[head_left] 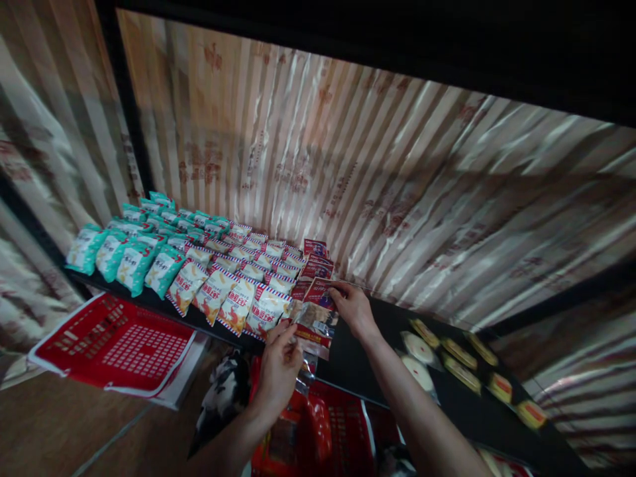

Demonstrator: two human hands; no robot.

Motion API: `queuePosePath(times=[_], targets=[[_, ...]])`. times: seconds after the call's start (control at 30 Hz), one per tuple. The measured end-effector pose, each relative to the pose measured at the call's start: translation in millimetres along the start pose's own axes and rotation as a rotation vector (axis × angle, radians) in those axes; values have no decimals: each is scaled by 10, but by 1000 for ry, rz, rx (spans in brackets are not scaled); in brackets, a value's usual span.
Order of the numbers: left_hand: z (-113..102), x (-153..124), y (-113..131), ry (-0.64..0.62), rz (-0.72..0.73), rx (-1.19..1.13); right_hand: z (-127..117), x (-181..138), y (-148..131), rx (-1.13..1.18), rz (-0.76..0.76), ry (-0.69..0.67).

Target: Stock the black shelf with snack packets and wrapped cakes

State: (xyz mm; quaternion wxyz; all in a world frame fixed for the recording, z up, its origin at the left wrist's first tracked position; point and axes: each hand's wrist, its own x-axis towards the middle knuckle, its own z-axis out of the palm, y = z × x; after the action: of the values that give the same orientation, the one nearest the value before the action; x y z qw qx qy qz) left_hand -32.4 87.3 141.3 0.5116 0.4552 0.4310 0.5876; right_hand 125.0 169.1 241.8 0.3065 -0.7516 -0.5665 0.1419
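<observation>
Left hand [279, 368] pinches the lower-left edge of a dark-red pkt [318, 317] btw thumb and fingers, closed narrow on it. The right hand [354, 306] grips the same pkt at its top-right corner, fingers curled over the edge. The pkt sits at the front lip of the black shelf [345, 371], just in front of the row of dark-red pkts [314, 260] and touching the white pkts w/ red-blue trim [233, 295] on its left. To do this step well, prob. best to keep both pinches on the sealed edges, not the puffed middle. Tilt the pkt back at the same angle as its row so it overlaps like shingles, and square its left edge against the white column w/o pushing that column over. All pkts look like glossy film pillow bags, soft, slippery and air-filled. The held one has a clear section near the bottom. Teal pkts [126, 255] fill the far-left columns in the same shingled slant. Further right on the shelf lie flat round wrapped pieces [416, 348], thin and pale. A red plastic basket [114, 341] w/ a perforated grid base is at lower left, and a second red basket [342, 424] is below the hands. The striped back panel [397, 185] reads shiny, but it's too blurred to tell the material.
</observation>
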Motion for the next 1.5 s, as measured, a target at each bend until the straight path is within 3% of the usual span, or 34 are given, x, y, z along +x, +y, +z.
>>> queuePosePath(times=[0.23,0.47,1.0,1.5], targets=[[25,206,-18,2,50,128,147,355,-13,-179,-30,-107],[30,271,149,-71,54,301,214,520,-69,-228,-73,-155],[49,424,175,-120,62,517,381,714,16,-257,-83,-198],[30,405,149,-141,68,765,466,793,72,-315,-113,-181]])
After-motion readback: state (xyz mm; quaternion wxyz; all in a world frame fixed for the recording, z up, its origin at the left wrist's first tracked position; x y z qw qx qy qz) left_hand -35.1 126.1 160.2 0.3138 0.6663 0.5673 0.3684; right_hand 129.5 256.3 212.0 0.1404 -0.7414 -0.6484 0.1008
